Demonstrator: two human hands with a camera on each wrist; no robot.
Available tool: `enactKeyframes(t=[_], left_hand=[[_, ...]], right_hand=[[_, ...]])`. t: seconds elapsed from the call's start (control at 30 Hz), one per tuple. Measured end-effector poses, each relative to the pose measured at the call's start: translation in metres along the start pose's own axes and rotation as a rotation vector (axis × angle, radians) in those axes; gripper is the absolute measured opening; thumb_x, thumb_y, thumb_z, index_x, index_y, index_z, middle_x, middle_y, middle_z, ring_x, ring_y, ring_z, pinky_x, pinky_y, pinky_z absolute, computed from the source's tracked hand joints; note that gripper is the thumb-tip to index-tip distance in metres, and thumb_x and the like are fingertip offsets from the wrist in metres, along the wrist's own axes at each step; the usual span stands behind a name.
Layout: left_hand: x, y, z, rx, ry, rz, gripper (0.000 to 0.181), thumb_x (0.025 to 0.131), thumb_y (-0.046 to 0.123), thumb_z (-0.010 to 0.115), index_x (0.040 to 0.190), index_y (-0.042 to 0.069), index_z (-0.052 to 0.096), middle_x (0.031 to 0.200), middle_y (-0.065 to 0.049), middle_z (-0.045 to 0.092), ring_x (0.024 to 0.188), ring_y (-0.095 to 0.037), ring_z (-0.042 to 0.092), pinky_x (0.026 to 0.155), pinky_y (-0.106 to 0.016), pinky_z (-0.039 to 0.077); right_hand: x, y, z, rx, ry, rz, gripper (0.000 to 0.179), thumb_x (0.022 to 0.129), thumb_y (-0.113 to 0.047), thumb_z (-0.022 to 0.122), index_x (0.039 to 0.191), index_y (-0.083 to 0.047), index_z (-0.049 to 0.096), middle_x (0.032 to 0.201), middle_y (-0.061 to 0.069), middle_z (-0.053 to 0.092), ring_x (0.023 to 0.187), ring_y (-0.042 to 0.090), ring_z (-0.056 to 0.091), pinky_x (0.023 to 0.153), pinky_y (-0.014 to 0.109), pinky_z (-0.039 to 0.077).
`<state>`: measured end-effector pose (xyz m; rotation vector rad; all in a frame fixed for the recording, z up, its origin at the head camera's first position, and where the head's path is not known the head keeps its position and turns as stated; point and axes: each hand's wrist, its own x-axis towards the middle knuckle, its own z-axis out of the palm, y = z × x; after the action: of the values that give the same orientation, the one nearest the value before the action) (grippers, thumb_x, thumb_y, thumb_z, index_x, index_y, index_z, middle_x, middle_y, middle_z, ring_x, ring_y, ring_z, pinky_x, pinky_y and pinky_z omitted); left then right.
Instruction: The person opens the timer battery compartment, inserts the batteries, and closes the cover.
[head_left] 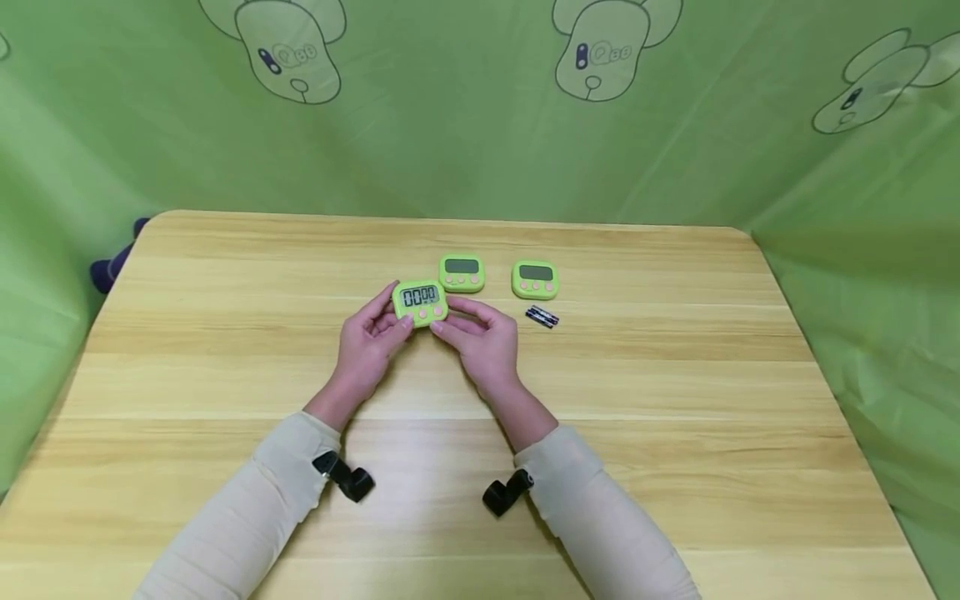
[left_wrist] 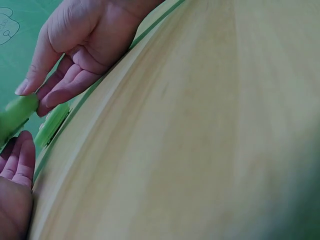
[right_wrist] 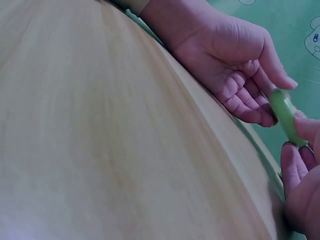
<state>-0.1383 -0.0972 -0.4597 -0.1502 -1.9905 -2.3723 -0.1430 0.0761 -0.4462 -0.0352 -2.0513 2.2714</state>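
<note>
Both hands hold a light-green digital timer (head_left: 420, 303) between them, face up and tilted toward the head camera. Its lit display reads zeros above a row of pink buttons. My left hand (head_left: 366, 350) grips the left side, thumb at the lower front corner and fingers behind. At the lower right corner, my right hand (head_left: 486, 346) pinches it with thumb and fingers. In the right wrist view the timer (right_wrist: 286, 116) shows edge-on between the hands. Just behind it lies a second green timer (head_left: 462, 273) with a blank display.
A third green timer (head_left: 535, 280), its display also blank, lies to the right. Two small dark batteries (head_left: 542, 316) lie side by side in front of it. The wooden table (head_left: 675, 433) backs onto a green curtain (head_left: 465, 150) printed with cartoon outlines.
</note>
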Motion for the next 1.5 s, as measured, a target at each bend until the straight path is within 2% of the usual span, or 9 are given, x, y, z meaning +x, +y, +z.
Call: enactKeyframes(t=[0.2,0.3,0.5,0.67,0.83,1.0,1.13,1.3,1.5], left_hand=[[0.002,-0.003,0.002,0.014,0.032,0.009,0.058,0.089,-0.015,0.064,0.143,-0.006,0.045,0.113,-0.024,0.063,0.089,-0.019,0.065,0.082,-0.028,0.060],[0.002,-0.004,0.003,0.034,0.073,0.022,0.052,0.088,-0.015,0.066,0.136,-0.006,0.048,0.115,-0.023,0.064,0.088,-0.022,0.066,0.081,-0.030,0.061],[0.001,-0.005,0.004,0.066,0.218,0.039,0.041,0.089,-0.011,0.068,0.129,-0.008,0.058,0.122,-0.016,0.059,0.085,-0.022,0.069,0.078,-0.033,0.062],[0.005,-0.005,0.001,0.102,0.287,0.090,0.036,0.089,-0.009,0.069,0.125,-0.008,0.063,0.116,-0.019,0.055,0.087,-0.033,0.070,0.075,-0.037,0.063],[0.014,-0.002,-0.007,0.230,0.347,0.104,0.037,0.089,-0.006,0.071,0.125,-0.007,0.064,0.112,-0.017,0.059,0.084,-0.029,0.068,0.071,-0.028,0.063],[0.026,0.000,-0.017,0.386,0.352,0.079,0.045,0.086,-0.004,0.075,0.128,-0.009,0.061,0.114,-0.017,0.061,0.078,-0.013,0.062,0.067,-0.016,0.058],[0.033,0.002,-0.022,0.392,0.336,0.003,0.052,0.086,-0.004,0.074,0.134,-0.011,0.054,0.119,-0.018,0.056,0.071,-0.007,0.061,0.063,-0.018,0.060],[0.038,0.003,-0.023,0.473,0.329,-0.096,0.057,0.089,0.003,0.073,0.139,-0.009,0.050,0.124,-0.020,0.052,0.071,-0.008,0.061,0.063,-0.020,0.061],[0.042,0.001,-0.022,0.628,0.343,-0.096,0.056,0.092,0.013,0.072,0.139,-0.009,0.050,0.124,-0.021,0.054,0.074,-0.014,0.061,0.068,-0.021,0.055]], right_hand=[[0.003,0.002,-0.001,-0.016,-0.011,-0.017,0.042,0.075,0.016,0.080,0.114,0.007,0.069,0.113,0.019,0.068,0.097,0.037,0.069,0.082,0.032,0.061],[0.005,0.008,0.001,-0.055,0.007,-0.037,0.040,0.075,0.014,0.081,0.113,0.005,0.070,0.110,0.015,0.070,0.093,0.030,0.071,0.080,0.031,0.062],[0.005,0.010,0.015,-0.220,0.043,-0.098,0.038,0.077,0.004,0.084,0.113,0.001,0.072,0.106,0.010,0.073,0.085,0.020,0.072,0.075,0.026,0.062],[0.008,0.010,0.031,-0.331,0.098,-0.104,0.037,0.078,-0.002,0.085,0.113,-0.002,0.073,0.105,0.006,0.073,0.078,0.013,0.070,0.067,0.021,0.061],[0.015,0.010,0.049,-0.437,0.106,-0.092,0.038,0.081,-0.010,0.085,0.117,-0.006,0.073,0.107,0.005,0.073,0.073,0.007,0.067,0.060,0.020,0.059],[0.023,0.011,0.061,-0.568,0.099,-0.078,0.037,0.084,-0.018,0.083,0.119,-0.011,0.073,0.109,0.000,0.072,0.069,0.002,0.063,0.054,0.019,0.056],[0.029,0.011,0.067,-0.674,0.068,-0.063,0.035,0.087,-0.023,0.081,0.121,-0.016,0.073,0.105,-0.005,0.071,0.070,0.002,0.060,0.055,0.020,0.053],[0.035,0.011,0.069,-0.839,0.038,-0.050,0.035,0.090,-0.033,0.077,0.123,-0.022,0.073,0.093,-0.008,0.067,0.070,0.003,0.058,0.055,0.024,0.049],[0.039,0.013,0.071,-0.908,0.039,-0.067,0.036,0.091,-0.037,0.075,0.124,-0.024,0.073,0.102,-0.006,0.069,0.076,0.007,0.061,0.057,0.028,0.050]])
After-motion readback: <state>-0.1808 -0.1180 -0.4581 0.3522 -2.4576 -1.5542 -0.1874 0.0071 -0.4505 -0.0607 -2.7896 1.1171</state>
